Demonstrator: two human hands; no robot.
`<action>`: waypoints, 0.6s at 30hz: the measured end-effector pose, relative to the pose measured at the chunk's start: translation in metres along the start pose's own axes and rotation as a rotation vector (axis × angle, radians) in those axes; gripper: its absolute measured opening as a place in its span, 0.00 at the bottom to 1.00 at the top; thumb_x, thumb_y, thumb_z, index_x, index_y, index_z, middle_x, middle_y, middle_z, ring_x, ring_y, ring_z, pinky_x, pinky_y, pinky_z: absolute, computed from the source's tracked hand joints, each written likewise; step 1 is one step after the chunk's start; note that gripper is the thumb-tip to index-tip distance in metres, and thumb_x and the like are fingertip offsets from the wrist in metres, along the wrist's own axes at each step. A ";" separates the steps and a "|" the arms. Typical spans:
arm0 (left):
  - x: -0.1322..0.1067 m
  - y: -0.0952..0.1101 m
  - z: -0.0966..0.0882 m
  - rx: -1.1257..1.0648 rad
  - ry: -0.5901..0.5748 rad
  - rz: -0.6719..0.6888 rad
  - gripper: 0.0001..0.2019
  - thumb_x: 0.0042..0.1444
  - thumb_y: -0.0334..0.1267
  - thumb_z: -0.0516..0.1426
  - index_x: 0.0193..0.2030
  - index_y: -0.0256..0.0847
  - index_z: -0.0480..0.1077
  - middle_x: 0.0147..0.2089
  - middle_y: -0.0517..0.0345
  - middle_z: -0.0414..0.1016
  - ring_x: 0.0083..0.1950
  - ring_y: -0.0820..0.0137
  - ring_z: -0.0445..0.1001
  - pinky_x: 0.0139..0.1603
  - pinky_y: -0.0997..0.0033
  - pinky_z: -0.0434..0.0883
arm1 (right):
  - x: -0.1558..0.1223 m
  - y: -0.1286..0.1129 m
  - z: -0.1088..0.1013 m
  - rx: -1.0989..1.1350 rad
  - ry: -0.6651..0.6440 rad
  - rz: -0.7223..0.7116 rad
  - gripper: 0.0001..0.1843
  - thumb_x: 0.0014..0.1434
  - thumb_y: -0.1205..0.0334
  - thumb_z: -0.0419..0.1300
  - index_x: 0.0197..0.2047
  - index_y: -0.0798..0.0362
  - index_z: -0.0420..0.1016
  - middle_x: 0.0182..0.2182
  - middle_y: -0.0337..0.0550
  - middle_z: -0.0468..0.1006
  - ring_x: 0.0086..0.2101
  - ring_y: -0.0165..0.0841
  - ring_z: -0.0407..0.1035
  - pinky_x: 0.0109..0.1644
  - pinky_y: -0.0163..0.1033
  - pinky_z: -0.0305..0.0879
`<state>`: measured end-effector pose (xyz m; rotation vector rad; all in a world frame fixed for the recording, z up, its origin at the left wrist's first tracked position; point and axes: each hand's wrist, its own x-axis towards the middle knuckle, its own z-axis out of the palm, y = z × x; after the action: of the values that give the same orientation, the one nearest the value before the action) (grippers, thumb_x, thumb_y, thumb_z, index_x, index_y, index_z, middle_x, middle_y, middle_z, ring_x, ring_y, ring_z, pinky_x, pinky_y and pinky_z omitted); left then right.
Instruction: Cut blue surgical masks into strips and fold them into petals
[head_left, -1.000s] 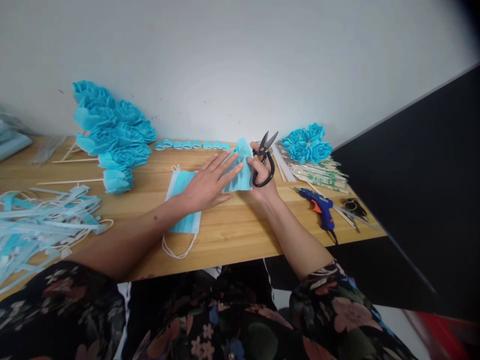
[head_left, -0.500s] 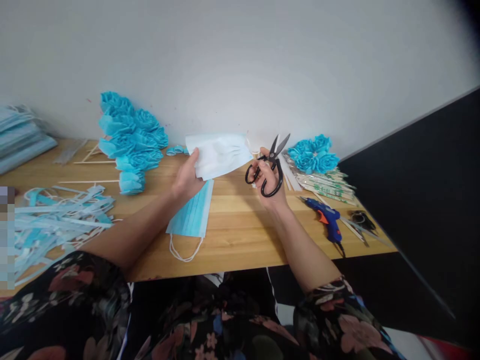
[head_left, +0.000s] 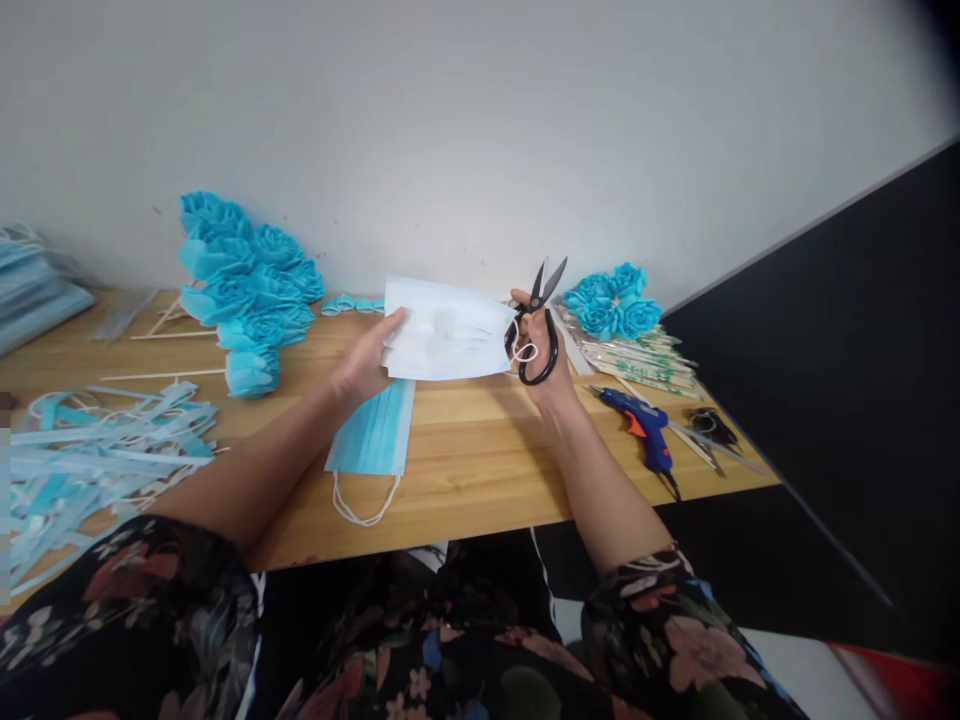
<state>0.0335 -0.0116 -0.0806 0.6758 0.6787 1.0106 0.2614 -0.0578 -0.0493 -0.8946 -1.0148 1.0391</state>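
From the head camera, the left hand (head_left: 367,362) holds a pale face mask (head_left: 450,330) up off the wooden table (head_left: 465,470), just above the middle of the picture. The thumb lies over the mask's near face and the other fingers are tucked behind its nine o'clock edge, clamped on it. The mask is spread flat, long side running from nine to three o'clock. At its three o'clock edge the right hand (head_left: 541,358) grips black scissors (head_left: 537,322), fingers closed through the handle loops. The blades are a little parted and point up toward one o'clock. A white ear loop shows against the handles; whether this hand also pinches the mask cannot be told. At seven o'clock from the held mask a blue mask (head_left: 373,432) lies flat on the table, its loops hanging toward the near edge. At ten o'clock, blue flowers (head_left: 244,285) are heaped against the wall. At eight o'clock, far out, lies a pile of cut strips (head_left: 90,450). At three o'clock, beyond the scissors, sits a smaller flower cluster (head_left: 615,302) on packets of sticks (head_left: 641,362). A blue glue gun (head_left: 645,425) lies at four o'clock.
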 end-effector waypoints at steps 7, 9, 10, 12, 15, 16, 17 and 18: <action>-0.002 0.000 0.001 0.050 0.045 0.005 0.18 0.59 0.48 0.62 0.48 0.37 0.78 0.41 0.46 0.84 0.47 0.54 0.83 0.48 0.62 0.80 | -0.002 0.004 -0.009 -0.334 -0.104 -0.079 0.25 0.51 0.48 0.70 0.51 0.45 0.75 0.30 0.37 0.70 0.30 0.33 0.65 0.35 0.42 0.64; -0.002 0.000 0.002 0.051 0.040 0.005 0.18 0.60 0.47 0.61 0.50 0.36 0.78 0.41 0.46 0.84 0.48 0.54 0.83 0.49 0.61 0.80 | -0.001 0.008 -0.010 -0.351 -0.078 -0.084 0.23 0.52 0.50 0.67 0.51 0.45 0.75 0.30 0.37 0.69 0.31 0.34 0.65 0.37 0.43 0.63; -0.002 0.000 0.003 0.048 0.034 0.009 0.18 0.60 0.46 0.61 0.51 0.35 0.78 0.42 0.47 0.84 0.48 0.55 0.83 0.50 0.60 0.80 | -0.001 0.009 -0.010 -0.338 -0.066 -0.080 0.23 0.53 0.51 0.66 0.52 0.45 0.74 0.30 0.37 0.68 0.31 0.34 0.65 0.37 0.43 0.63; -0.002 0.001 0.005 0.027 0.007 0.027 0.19 0.62 0.46 0.59 0.53 0.36 0.76 0.43 0.47 0.84 0.50 0.55 0.82 0.53 0.60 0.79 | 0.001 0.012 -0.010 -0.300 -0.037 -0.058 0.24 0.53 0.51 0.65 0.52 0.45 0.73 0.30 0.38 0.68 0.30 0.34 0.64 0.36 0.43 0.62; -0.003 0.003 0.009 -0.034 -0.038 0.069 0.21 0.65 0.50 0.55 0.57 0.39 0.74 0.47 0.50 0.84 0.54 0.57 0.81 0.57 0.59 0.77 | 0.002 0.013 -0.009 -0.249 0.026 -0.028 0.25 0.50 0.52 0.65 0.52 0.45 0.74 0.30 0.37 0.68 0.27 0.32 0.61 0.32 0.41 0.60; -0.003 0.004 0.010 -0.053 -0.052 0.077 0.22 0.66 0.52 0.53 0.58 0.40 0.74 0.49 0.50 0.84 0.55 0.57 0.80 0.58 0.58 0.76 | 0.003 0.012 -0.008 -0.236 0.042 -0.026 0.25 0.49 0.53 0.65 0.52 0.45 0.74 0.30 0.37 0.68 0.27 0.32 0.61 0.32 0.41 0.60; -0.003 0.005 0.011 -0.068 -0.068 0.080 0.23 0.67 0.53 0.52 0.59 0.41 0.73 0.50 0.50 0.83 0.57 0.57 0.79 0.59 0.58 0.76 | 0.003 0.012 -0.008 -0.223 0.051 -0.029 0.25 0.49 0.53 0.65 0.51 0.45 0.74 0.31 0.38 0.69 0.28 0.33 0.62 0.32 0.41 0.60; -0.004 0.006 0.011 -0.078 -0.086 0.075 0.24 0.68 0.55 0.50 0.60 0.41 0.73 0.50 0.50 0.83 0.58 0.56 0.79 0.59 0.57 0.75 | 0.003 0.011 -0.007 -0.211 0.055 -0.035 0.25 0.48 0.53 0.65 0.51 0.45 0.74 0.33 0.38 0.70 0.29 0.33 0.63 0.33 0.41 0.61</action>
<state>0.0376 -0.0147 -0.0680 0.6765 0.5395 1.0659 0.2660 -0.0529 -0.0614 -1.0678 -1.1038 0.8844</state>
